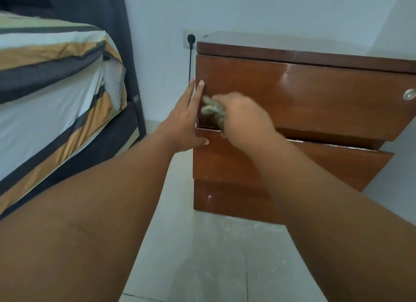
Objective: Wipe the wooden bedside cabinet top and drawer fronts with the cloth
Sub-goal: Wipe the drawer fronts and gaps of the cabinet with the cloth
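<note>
Beside the bed, the right hand rubs a bunched cloth on the cabinet's upper drawer, left hand flat and open at its edge; the lower drawer likely remains.

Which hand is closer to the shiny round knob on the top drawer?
Right. The right hand, gripping the cloth, is partway along the top drawer front toward the knob; the left hand is flat at the drawer's far left edge.

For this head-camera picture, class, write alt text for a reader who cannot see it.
A right hand presses a bunched cloth against the left end of a wooden bedside cabinet's top drawer front, while the left hand lies flat on the cabinet's left front corner. A bed with striped bedding stands to the left.
</note>
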